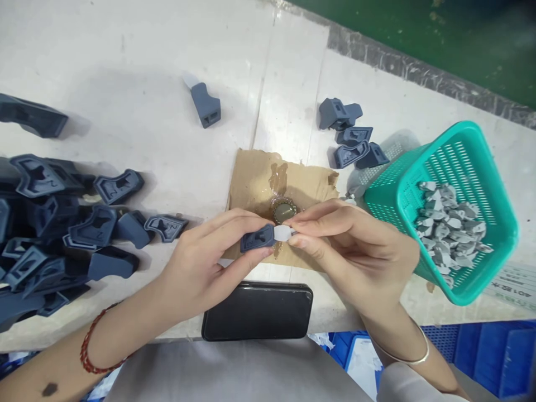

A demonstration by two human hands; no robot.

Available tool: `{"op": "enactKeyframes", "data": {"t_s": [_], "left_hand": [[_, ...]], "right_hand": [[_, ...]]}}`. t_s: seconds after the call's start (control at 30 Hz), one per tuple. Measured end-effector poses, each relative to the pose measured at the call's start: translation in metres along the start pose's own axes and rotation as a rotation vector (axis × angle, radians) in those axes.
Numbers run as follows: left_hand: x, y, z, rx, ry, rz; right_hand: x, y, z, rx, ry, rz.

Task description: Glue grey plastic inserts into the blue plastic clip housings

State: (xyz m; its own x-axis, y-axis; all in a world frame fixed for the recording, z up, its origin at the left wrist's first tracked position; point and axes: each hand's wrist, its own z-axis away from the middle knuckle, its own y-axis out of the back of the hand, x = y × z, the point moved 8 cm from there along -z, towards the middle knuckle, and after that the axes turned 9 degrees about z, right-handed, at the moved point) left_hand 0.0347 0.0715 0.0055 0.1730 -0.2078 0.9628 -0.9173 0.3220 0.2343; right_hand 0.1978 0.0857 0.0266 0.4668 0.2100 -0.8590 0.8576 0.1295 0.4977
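Note:
Between thumb and fingers, my left hand [209, 262] grips a dark blue-grey plastic part [256, 239] with a recessed side. My right hand [355, 251] pinches a small light-grey piece [282, 233], whose broad end meets the right end of the blue-grey part. Whether the two are joined or only touching, I cannot tell. Just beyond my fingertips a small round cap [285, 210] with a ridged rim sits on a torn piece of brown cardboard [247, 178], which has wet-looking stains.
A green basket [385, 184] at right holds many small grey pieces [448, 223]. Loose blue-grey parts [94, 226] are heaped at left; several more [354, 137] lie beside the basket, and one [206, 105] farther back. A black phone [257, 311] lies near the table's front edge.

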Motion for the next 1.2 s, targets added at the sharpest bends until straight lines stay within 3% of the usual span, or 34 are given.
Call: {"op": "enactKeyframes", "data": {"t_s": [0.2, 0.53, 1.0, 1.13, 1.2], "left_hand": [[0.000, 0.002, 0.000, 0.016, -0.019, 0.046], [0.006, -0.003, 0.001, -0.061, -0.064, 0.028], [0.011, -0.001, 0.007, -0.029, -0.190, -0.078], [0.015, -0.003, 0.007, -0.052, -0.115, -0.097], [0.016, 0.000, 0.004, -0.049, -0.024, -0.131]], "right_hand": [[-0.004, -0.006, 0.001, 0.010, -0.031, -0.027], [0.003, -0.007, 0.001, -0.177, -0.194, -0.101], [-0.003, -0.016, 0.000, -0.187, -0.062, -0.125], [-0.011, -0.005, -0.002, -0.226, -0.013, -0.044], [-0.014, 0.013, -0.002, -0.198, 0.034, 0.017]]}}
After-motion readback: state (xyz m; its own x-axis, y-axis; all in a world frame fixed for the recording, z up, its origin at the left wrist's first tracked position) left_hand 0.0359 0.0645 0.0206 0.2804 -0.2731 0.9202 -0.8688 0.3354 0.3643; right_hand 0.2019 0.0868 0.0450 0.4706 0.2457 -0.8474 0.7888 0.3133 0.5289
